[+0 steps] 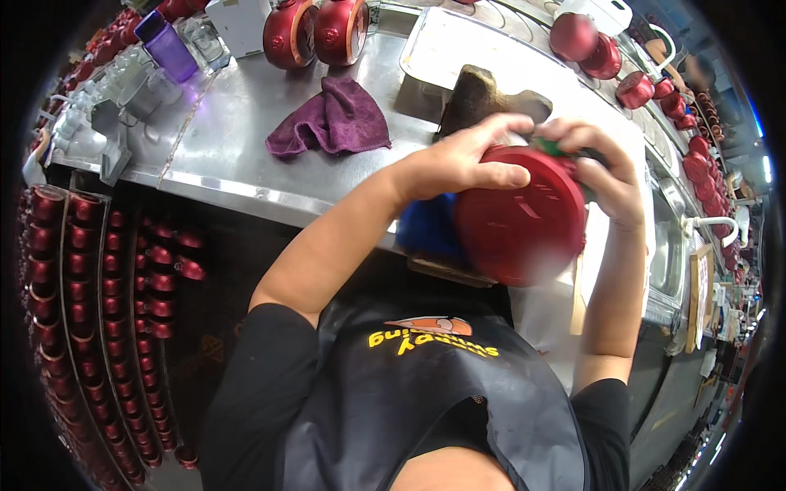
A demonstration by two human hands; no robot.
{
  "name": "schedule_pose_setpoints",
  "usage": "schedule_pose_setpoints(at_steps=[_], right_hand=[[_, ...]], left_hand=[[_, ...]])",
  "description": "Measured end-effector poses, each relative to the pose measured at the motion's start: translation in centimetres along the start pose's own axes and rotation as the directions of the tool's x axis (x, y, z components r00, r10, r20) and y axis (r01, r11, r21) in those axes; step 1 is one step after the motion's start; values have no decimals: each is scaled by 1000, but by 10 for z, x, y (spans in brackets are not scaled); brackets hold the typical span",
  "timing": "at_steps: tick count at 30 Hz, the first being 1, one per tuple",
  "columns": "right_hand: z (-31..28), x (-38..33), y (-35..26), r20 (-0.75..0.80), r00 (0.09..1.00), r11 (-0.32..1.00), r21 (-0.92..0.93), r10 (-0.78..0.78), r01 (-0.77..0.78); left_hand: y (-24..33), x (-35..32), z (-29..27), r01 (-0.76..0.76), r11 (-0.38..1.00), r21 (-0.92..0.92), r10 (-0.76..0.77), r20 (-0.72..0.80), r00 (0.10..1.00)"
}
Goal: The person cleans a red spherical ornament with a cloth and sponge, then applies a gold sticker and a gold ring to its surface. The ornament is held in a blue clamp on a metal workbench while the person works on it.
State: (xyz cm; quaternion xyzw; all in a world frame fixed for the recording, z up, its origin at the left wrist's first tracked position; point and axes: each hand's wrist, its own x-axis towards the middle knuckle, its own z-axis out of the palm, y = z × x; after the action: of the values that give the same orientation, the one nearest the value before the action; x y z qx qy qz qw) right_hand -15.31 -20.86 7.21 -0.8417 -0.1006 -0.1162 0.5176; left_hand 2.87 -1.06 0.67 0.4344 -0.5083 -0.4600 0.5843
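Note:
A round, glossy red pot (516,221) is in front of me, its broad face turned toward me. My left hand (475,159) grips its far left edge, with the thumb laid over the face. At the far right edge is my right hand (602,164), its fingers curled round a small green and black tool (550,147). Blur and the fingers hide the tool's kind. Something blue (430,229) lies under the pot's left side, mostly covered. Just beyond my hands stands a worn, dark brown block-like support (475,94).
A crumpled purple cloth (336,123) lies on the metal bench (233,147). Behind it are two red pots (315,33) and a white tray (467,49). A purple bottle (168,49) stands far left. Racks of red pots (82,278) fill the lower left; more pots (696,168) line the right.

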Motion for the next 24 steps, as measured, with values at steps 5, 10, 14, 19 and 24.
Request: schedule_pose_setpoints(at_steps=[5, 10, 14, 19, 24], right_hand=[[-33, -24, 35, -413, 899, 989, 29, 145, -146], [-85, -22, 87, -443, 879, 814, -436, 176, -382], [-94, 56, 177, -219, 958, 574, -767, 187, -287], [-91, 146, 235, -152, 950, 343, -907, 274, -244], [-117, 196, 255, -219, 931, 311, -899, 290, -308]], left_hand=[[-27, 6, -5, 30, 944, -327, -140, -317, 938], [-47, 28, -24, -25, 994, -102, -30, -504, 863], [-52, 34, -41, 138, 981, 138, -51, -502, 863], [-55, 27, -45, 188, 976, 111, -106, -515, 851], [-41, 24, -50, 275, 932, 237, -131, -489, 862]])
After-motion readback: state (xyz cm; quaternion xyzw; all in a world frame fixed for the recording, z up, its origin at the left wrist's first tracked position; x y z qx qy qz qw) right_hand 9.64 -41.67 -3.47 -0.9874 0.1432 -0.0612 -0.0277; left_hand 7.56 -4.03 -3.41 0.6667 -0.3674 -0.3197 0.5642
